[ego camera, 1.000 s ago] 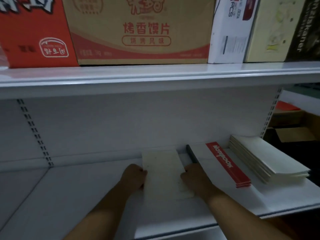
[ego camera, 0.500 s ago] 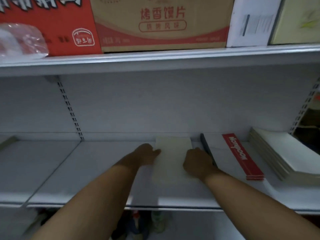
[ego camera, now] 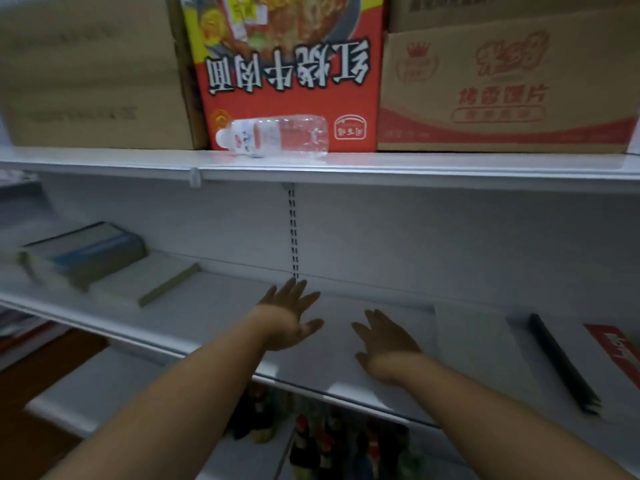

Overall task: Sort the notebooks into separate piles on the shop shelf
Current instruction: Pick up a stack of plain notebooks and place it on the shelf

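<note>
Whole frame is motion-blurred, so cover details on most things can't be read. At far right edge a red-banded notebook is cut off by the frame, lettering illegible; just left of it a dark-spined notebook lies flat w/ only its long edge clear. A pale cream notebook lies flat on the white shelf right of centre, near the right hand but apart from it. At left of frame a thick stack of books w/ a bluish spine sits next to a thin flat notebook w/ an olive edge; both smeared. Left hand is at centre frame w/ fingers spread & straight, holding nothing; right hand likewise has fingers straight & loosely spread, empty, low over the shelf; can't tell if either touches the surface. Both forearms run in from the bottom edge. On the upper shelf a clear plastic bottle lies on its side in front of a red noodle carton printed upside down; a plain brown carton is to its left, a tan & red carton to its right, cut off at top. Below the shelf, dark bottles show, too blurred to identify.
</note>
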{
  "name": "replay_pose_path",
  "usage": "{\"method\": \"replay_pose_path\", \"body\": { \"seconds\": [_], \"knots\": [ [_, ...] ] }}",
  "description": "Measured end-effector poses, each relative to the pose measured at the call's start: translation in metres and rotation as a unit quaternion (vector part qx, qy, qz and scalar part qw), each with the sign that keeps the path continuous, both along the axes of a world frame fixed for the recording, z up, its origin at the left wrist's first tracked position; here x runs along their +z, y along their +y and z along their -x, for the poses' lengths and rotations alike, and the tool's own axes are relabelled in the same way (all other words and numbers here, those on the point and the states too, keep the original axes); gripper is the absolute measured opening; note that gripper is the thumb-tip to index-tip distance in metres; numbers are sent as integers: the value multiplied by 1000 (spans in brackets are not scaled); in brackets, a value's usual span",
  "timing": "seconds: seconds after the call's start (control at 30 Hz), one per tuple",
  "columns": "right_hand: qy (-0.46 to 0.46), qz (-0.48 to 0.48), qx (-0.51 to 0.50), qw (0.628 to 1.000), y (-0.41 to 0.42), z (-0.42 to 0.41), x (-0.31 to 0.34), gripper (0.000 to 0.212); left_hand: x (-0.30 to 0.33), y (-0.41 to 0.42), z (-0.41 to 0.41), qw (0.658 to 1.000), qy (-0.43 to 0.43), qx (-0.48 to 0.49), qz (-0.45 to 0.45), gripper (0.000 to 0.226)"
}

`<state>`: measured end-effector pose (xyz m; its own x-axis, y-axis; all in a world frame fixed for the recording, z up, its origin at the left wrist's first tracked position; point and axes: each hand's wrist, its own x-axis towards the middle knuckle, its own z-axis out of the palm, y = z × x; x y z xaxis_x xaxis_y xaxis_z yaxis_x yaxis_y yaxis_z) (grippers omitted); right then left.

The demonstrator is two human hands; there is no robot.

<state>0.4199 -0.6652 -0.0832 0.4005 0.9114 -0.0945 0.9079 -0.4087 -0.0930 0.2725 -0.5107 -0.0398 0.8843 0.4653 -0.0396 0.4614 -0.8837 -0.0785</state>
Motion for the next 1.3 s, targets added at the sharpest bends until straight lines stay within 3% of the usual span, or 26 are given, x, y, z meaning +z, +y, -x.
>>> {"method": "replay_pose_path", "body": {
  "seconds": [0.27,0.53,0.67,0.77,0.83,1.13,1.3],
  "knots": [
    [-36,-34,93,994,102,126,18,64,13,84,152,996,-1,86,-39,69],
    [-31,-24,135,990,182,206,10,61,-2,143,246,991,-33,133,-4,64],
    [-15,-35,159,987,226,221,1,55,-18,184,270,987,-25,158,-7,69],
    [-7,-30,179,983,262,227,-2,56,-25,208,284,985,-15,175,-5,100],
    [12,-26,187,982,289,229,-5,59,-25,227,288,984,-5,181,-5,108],
    [51,-63,127,989,394,216,-18,50,-32,315,285,981,3,195,-3,105],
    [63,-83,67,992,428,216,-24,64,-45,365,277,981,-20,192,30,88]
  ]
}}
